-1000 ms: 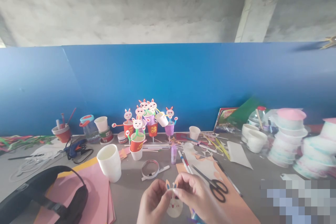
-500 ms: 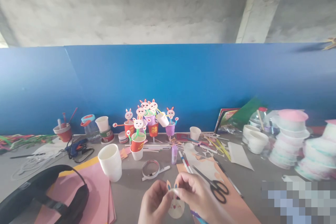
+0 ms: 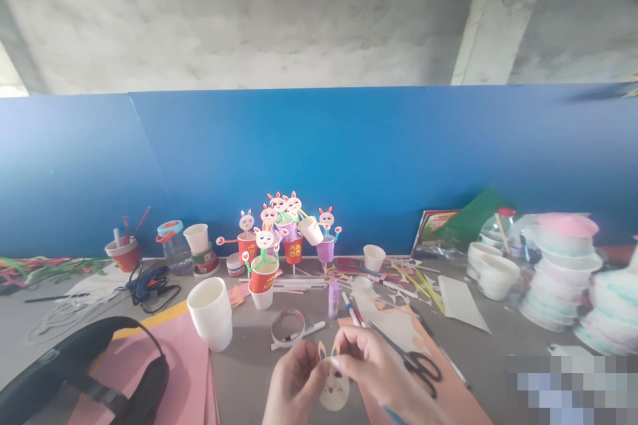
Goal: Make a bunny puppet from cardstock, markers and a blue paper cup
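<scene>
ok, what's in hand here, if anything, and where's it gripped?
A rabbit-face cutout. The left hand and right hand both pinch it at the top, around the base of its ears.

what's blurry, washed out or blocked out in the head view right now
Head view: the pink-topped stack at right looks smeared, the blue panel pales toward its left end, the lower-right corner is pixelated; the rabbit cutout between left hand and right hand is soft but readable.

A craft workspace: scissors [image 3: 411,360], coloured paper [image 3: 184,358] and paper-cup rabbits [image 3: 263,273] crowd a desk [image 3: 242,378] before a blue partition [image 3: 319,146], bare concrete [image 3: 249,20] above.
</scene>
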Demonstrator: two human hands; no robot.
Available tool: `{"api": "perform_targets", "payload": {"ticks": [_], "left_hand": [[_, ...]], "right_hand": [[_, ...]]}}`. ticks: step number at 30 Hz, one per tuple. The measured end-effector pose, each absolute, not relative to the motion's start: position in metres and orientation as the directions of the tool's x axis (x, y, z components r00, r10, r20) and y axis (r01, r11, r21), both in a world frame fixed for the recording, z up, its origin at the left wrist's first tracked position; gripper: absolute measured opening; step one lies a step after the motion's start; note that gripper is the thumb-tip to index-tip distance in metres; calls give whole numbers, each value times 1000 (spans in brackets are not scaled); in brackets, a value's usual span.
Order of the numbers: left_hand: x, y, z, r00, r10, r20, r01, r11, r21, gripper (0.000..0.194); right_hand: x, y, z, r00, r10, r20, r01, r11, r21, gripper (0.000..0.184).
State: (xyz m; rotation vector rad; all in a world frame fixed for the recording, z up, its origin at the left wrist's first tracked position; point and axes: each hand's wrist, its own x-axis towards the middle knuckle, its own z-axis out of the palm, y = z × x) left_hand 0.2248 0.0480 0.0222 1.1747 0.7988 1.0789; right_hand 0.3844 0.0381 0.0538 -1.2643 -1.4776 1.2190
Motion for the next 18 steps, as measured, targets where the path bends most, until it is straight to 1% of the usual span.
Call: {"api": "perform_targets", "payload": {"ticks": [6, 11, 18], "left_hand": [[223, 48, 30, 328, 944, 21, -215, 52, 975, 53], [223, 48, 32, 335, 942, 3, -216, 74, 974, 52], [223, 48, 31, 328, 944, 10, -199, 59, 978, 51]], "right_hand": [[389, 41, 61, -219, 975, -34, 240, 20, -971, 8], [391, 41, 63, -215, 976, -32, 289, 32, -957, 7], [389, 39, 66, -207, 978, -25, 293, 38, -955, 9]]}}
